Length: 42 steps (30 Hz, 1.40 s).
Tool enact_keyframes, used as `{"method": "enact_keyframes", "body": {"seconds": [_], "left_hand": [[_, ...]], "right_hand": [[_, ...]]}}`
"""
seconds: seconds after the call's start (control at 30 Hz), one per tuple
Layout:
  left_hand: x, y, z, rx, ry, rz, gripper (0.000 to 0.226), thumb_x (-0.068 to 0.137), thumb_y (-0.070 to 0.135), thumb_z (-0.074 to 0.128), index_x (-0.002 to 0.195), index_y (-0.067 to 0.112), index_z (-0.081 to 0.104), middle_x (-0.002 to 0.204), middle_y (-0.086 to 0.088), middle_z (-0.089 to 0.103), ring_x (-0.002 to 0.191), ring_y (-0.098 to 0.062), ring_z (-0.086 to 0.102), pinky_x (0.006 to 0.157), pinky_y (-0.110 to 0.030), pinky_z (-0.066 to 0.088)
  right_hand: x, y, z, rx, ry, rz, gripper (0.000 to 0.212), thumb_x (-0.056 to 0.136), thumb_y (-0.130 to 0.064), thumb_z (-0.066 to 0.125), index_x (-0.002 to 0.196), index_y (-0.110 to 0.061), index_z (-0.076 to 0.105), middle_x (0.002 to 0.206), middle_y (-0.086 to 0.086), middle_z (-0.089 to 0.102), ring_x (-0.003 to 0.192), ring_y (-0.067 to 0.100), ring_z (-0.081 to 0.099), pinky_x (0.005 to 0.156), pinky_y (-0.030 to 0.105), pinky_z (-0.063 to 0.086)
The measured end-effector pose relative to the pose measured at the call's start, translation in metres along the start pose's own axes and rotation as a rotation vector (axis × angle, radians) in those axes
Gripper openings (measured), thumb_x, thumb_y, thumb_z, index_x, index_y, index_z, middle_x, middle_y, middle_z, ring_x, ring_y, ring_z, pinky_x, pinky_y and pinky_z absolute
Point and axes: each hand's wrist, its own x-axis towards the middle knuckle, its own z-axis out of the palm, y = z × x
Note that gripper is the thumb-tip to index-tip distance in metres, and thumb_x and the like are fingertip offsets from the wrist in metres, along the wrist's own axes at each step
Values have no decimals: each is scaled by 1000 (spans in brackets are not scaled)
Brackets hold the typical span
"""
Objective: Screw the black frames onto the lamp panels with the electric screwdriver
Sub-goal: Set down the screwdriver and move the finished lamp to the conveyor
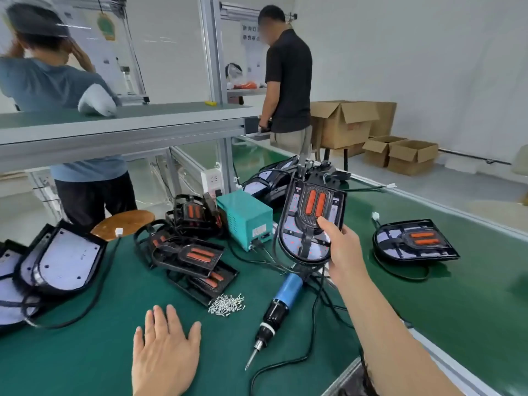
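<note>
Lamp panel (310,221) up off the bench, and we hold it upright in our right hand (344,250), well above the green table (100,352). Our thumb presses on the front face near the lower right and our fingers wrap round behind, so that hand is clamped on the piece. We see a flat, shield-like shape, squared at the top and rounded at the bottom. A black frame (306,241) lies over a pale board speckled with tiny red dots. Two orange-red strips (311,202) stand side by side in the upper half, and dark cable trails from the bottom edge.

Our left hand (165,352) lies flat on the table, fingers straight and a little spread, holding nothing.

Between the hands lies the electric screwdriver (278,304) — blue body, black collar, bit aimed back toward us, nobody touching it. Just to its left sits a small heap of silver screws (227,303), right by a stack of loose frames (197,261) with the same orange inserts. Behind those stands a teal power box (245,218).

Out to the right, well apart, a second framed panel (414,242) lies face up on the table. At the far left, bare panels (61,258) show their white backs.

Beyond the bench — two people, both turned away from us.
</note>
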Motion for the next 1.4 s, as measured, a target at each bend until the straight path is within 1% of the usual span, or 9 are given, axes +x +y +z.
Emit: {"method": "enact_keyframes", "body": {"seconds": [0.27,0.4,0.53,0.6,0.8,0.93,1.17,1.33,1.4], "left_hand": [[-4,15,-6,19,79,-18,82,95,67,11,159,15,16,167,-7,15,155,-22,12,124,-41,15],[-5,13,0,-171,154,35,120,86,79,-2,118,-17,63,126,-40,58,120,-56,56,100,-68,36],[-3,5,12,-189,134,139,115,92,75,5,104,-21,67,112,-46,61,104,-63,60,90,-73,41],[-6,-1,22,-161,175,135,106,95,70,12,100,-20,68,108,-45,62,99,-63,62,87,-72,43],[-3,-4,62,-145,398,113,82,97,63,27,111,-10,60,115,-41,60,107,-55,56,96,-69,38],[5,10,67,-143,521,107,78,97,63,26,112,-7,57,113,-41,61,105,-54,56,95,-67,38],[15,12,47,-124,410,98,96,98,65,20,97,-18,69,106,-42,64,95,-60,64,86,-70,43],[11,14,26,-141,307,116,100,99,64,16,93,-19,70,101,-44,65,89,-62,65,79,-72,47],[8,14,19,-152,246,117,102,98,65,13,95,-20,70,102,-44,64,91,-62,65,79,-72,47]], "right_hand": [[70,9,-40,-74,266,66,27,95,-34,71,102,-14,54,106,-3,57,103,22,54,93,39,40],[103,16,-49,-78,349,122,54,99,-36,64,132,3,47,107,5,53,95,24,52,92,42,41],[139,19,-60,-63,429,164,45,101,-36,60,124,0,46,94,6,42,71,16,42,93,45,46],[154,20,-65,-41,468,178,35,101,-35,59,118,-7,47,87,5,40,67,18,35,78,38,41],[190,24,-69,-68,515,148,52,98,-24,66,137,-1,41,135,14,48,116,32,51,99,40,43],[201,28,-67,-60,536,136,58,97,-23,67,142,-2,38,146,15,47,118,28,50,99,34,40],[202,32,-65,-123,544,132,75,97,-28,67,153,-4,23,154,14,40,133,30,47,107,36,38],[199,24,-66,-176,537,129,62,95,-36,66,144,-5,44,141,15,56,99,27,56,92,39,50],[194,16,-60,-117,556,182,66,95,-32,62,148,-7,33,149,10,46,116,28,53,92,38,46]]}}
